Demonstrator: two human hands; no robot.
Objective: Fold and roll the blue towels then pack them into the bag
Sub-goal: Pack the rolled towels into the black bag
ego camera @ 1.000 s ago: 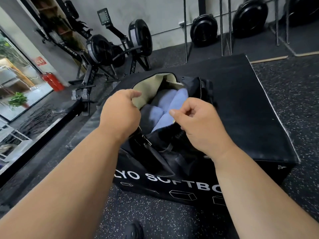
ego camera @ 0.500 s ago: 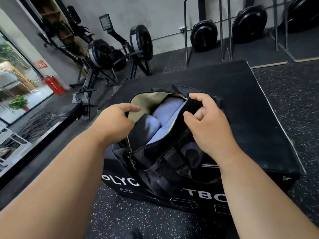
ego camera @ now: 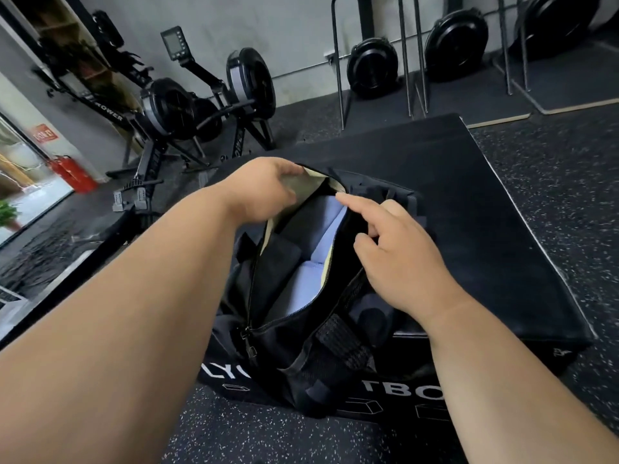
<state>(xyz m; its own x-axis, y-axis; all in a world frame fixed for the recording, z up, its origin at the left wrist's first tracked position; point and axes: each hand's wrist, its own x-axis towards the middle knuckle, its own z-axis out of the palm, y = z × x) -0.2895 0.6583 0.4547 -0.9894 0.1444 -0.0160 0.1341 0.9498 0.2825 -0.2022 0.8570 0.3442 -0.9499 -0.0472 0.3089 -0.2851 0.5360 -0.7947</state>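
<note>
Blue towels already sit inside the duffel bag mid-frame. Our left hand grips the beige-lined rim and our right hand probably pinches the opposite edge. Risk: if we zip now, the towels' fabric snags in the teeth.

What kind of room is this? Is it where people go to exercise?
Yes, most likely a gym. Rowing machines stand by the wall, the speckled rubber floor is the kind gyms have, and the black bag sits on a soft jump box.
</note>
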